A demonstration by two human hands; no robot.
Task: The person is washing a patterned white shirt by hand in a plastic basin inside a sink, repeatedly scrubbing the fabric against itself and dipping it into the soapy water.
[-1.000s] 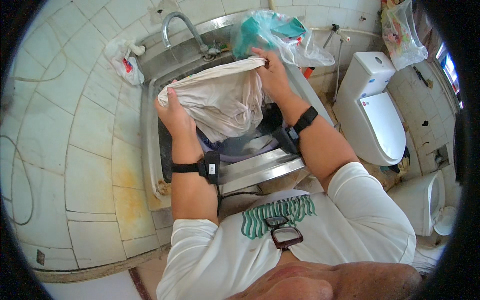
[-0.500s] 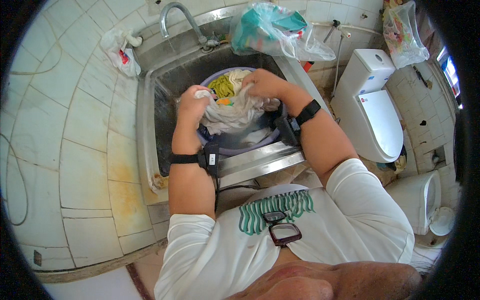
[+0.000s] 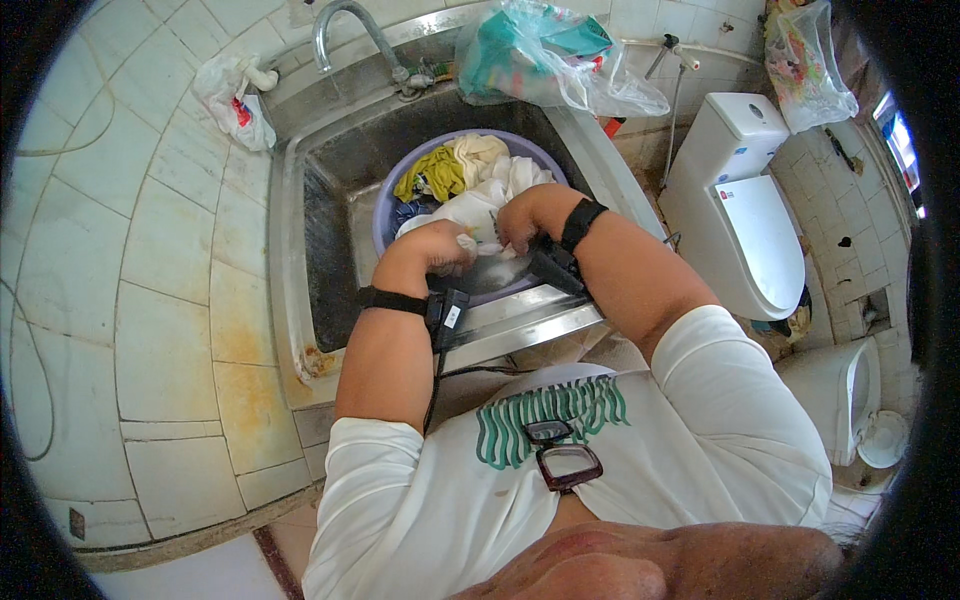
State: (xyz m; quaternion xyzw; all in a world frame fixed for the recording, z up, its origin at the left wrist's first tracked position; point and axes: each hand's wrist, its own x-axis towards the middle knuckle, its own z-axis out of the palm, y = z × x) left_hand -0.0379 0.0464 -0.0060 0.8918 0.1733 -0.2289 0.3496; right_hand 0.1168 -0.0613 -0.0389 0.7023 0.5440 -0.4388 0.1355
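A purple basin (image 3: 383, 215) of wet laundry and water sits inside the metal sink (image 3: 335, 150). At its near side my left hand (image 3: 440, 248) grips the bunched edge of a white garment (image 3: 465, 209). My right hand (image 3: 523, 220) is closed on the same garment, a short way to the right. The cloth spreads from my fingers toward the far side of the basin. Behind it lie a yellow-green cloth (image 3: 432, 175) and a cream cloth (image 3: 478, 155). Some dark blue fabric (image 3: 405, 212) shows at the left. My fingertips are partly hidden by my hands.
A curved faucet (image 3: 350, 12) rises behind the sink. On the sink's back right corner rests a clear plastic bag (image 3: 550, 60) with teal contents. A white bag (image 3: 235, 100) hangs on the left wall. To the right stand a toilet (image 3: 755, 235) and a white bin (image 3: 835, 400).
Both hands have come down and nearer to me, from above the basin's middle to its near side. The white garment, bunched and lifted before, now lies spread across the basin.
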